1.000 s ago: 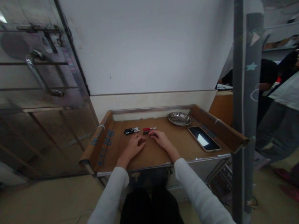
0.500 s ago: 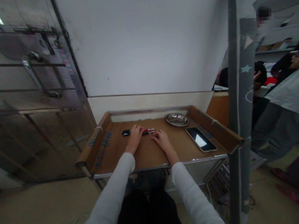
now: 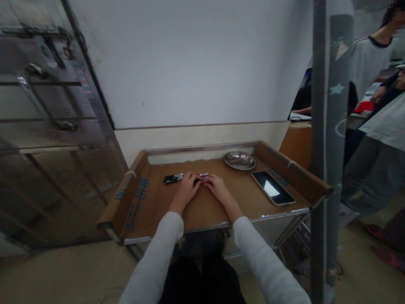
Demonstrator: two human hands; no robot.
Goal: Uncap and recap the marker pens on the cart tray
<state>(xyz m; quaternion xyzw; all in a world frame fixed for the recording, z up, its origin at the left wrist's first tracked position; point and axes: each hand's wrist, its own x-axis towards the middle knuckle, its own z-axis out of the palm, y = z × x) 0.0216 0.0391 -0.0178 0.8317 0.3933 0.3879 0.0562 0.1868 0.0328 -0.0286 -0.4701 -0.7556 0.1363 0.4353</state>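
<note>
My left hand [image 3: 187,188] and my right hand [image 3: 217,186] rest on the cardboard-lined cart top [image 3: 200,211], fingers curled and fingertips meeting. Between the tips they pinch a small pen that is mostly hidden. A red pen [image 3: 203,175] lies just beyond the fingertips. Two black marker pens [image 3: 172,178] lie side by side to the left of my left hand, apart from it.
A round steel dish [image 3: 239,160] stands at the back right and a phone [image 3: 272,187] with a lit screen lies near the right wall of the cart. A metal door [image 3: 38,138] is at the left, a grey pole [image 3: 325,160] at the right, with people standing beyond it.
My left hand went forward over the black markers, then drew back right until its fingertips met my right hand's. The right hand hardly moved. The camera shifted a little.
</note>
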